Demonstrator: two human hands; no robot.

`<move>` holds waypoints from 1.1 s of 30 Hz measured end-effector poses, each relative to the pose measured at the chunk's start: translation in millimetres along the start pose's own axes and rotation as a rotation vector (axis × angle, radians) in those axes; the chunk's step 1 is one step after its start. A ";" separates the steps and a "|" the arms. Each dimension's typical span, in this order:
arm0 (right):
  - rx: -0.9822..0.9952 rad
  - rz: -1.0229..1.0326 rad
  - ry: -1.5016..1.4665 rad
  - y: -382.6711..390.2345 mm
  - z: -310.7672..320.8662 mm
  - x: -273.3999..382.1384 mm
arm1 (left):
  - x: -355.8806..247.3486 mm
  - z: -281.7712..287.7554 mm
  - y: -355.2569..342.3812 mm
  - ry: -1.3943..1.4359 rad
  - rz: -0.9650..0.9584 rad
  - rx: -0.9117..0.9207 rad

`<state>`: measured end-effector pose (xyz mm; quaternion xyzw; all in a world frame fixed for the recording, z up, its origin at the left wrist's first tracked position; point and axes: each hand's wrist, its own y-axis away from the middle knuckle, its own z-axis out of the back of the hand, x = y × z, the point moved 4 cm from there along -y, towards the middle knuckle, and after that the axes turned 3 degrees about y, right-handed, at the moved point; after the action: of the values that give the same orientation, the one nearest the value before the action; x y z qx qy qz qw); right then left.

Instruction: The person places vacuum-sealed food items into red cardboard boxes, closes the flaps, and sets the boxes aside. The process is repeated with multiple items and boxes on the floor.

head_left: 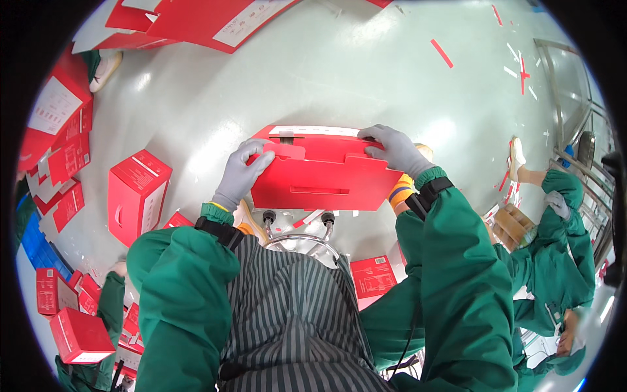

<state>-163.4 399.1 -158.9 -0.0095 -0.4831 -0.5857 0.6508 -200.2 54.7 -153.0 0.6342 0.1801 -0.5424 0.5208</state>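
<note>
Left hand (245, 173) and right hand (397, 149) have fingers clamped on the red carton (320, 178). Uneven pushing could crease its top flap (287, 151).

Two grey-gloved hands are the wearer's own: one left hand (243, 171) and one right hand (395, 149). With them go one red carton (366, 179), two black wrist straps (219, 232) and one striped apron (294, 320). Two casters (328, 217) show by one metal ring (302, 238). On the floor, one red box (139, 196) stands at left, and one smaller red box (373, 277) shows near the right knee; the piled ones farther left overlap too much to count. At right there are one brown box (513, 228) and at least one co-worker (552, 264). At least three red strips (441, 53) lie at upper right.
</note>
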 end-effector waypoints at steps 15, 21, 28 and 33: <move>-0.056 -0.227 -0.479 -4.7 -13.6 -17.8 | 15.7 -0.7 -6.9 -0.066 -0.033 -0.053; -0.145 -0.279 -0.544 2.4 -17.9 -20.6 | 16.5 0.4 -8.3 -0.083 -0.047 -0.042; -0.195 -0.109 -0.414 -9.9 -23.6 -5.0 | 13.6 -1.9 -7.5 -0.060 -0.072 -0.053; -0.259 -0.513 -0.707 -17.9 -9.4 -26.4 | 16.7 -2.6 -6.6 -0.055 -0.011 -0.065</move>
<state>-167.4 408.0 -190.8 -0.1702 -0.5850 -0.7445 0.2731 -198.3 53.9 -171.0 0.6006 0.1868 -0.5564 0.5430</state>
